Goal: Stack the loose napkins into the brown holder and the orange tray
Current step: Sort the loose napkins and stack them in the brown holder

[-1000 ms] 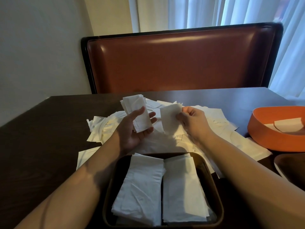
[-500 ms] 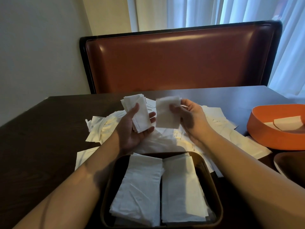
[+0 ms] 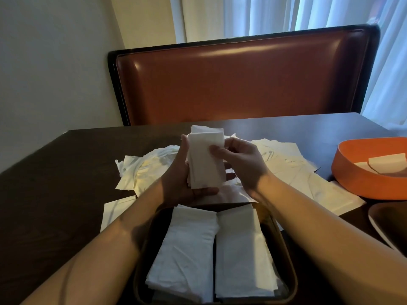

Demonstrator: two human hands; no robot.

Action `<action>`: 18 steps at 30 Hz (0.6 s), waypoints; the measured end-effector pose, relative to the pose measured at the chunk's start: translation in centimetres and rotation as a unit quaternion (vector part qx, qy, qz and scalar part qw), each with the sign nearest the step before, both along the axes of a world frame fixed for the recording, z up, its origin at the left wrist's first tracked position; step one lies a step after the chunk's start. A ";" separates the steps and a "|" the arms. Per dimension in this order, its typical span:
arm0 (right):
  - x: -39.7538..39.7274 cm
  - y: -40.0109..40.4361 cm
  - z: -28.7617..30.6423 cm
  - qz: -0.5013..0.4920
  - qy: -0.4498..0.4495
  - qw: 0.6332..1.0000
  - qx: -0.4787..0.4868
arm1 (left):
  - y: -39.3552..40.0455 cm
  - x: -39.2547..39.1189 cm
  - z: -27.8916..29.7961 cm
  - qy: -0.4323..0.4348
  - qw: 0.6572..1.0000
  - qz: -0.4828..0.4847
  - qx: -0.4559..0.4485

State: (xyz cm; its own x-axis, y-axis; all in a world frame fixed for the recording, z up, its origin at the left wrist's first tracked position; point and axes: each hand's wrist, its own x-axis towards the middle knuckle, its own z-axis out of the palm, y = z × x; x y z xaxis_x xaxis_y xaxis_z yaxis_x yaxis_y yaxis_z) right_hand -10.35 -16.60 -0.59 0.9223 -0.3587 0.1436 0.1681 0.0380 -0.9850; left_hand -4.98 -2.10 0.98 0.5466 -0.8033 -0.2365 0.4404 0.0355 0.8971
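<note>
While both forearms reach over the brown holder (image 3: 284,245), the left hand (image 3: 182,179) cradles a small stack of folded napkins (image 3: 206,159) in its palm, thumb up along the stack's left edge, fingers curled under it. Right hand (image 3: 240,164) pinches the stack's right edge, thumb on the top napkin, other fingers behind. Stack sits upright-ish, tilted, above the table, between holder and loose pile. Loose napkins (image 3: 284,159) lie spread on the dark table (image 3: 55,172) behind and beside the hands, some reaching toward the orange tray (image 3: 361,183) at right. Holder at near edge contains two side-by-side napkin stacks (image 3: 211,254). Orange tray holds a few folded napkins (image 3: 386,161). Another dark dish (image 3: 383,221) partly in view below the tray. Brown padded bench back (image 3: 242,82) behind the table, curtains beyond.
</note>
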 end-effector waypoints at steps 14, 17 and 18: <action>0.1 0.1 0.4 0.037 0.020 0.997 0.071 | 0.1 0.5 -1.1 0.009 0.998 0.046 -0.050; 0.1 0.1 0.6 0.016 -0.007 0.999 0.041 | 0.2 0.5 -1.1 0.012 0.999 -0.006 -0.049; 0.0 0.0 0.8 0.002 -0.017 1.000 0.025 | 0.2 0.6 -1.2 0.007 0.999 -0.017 -0.035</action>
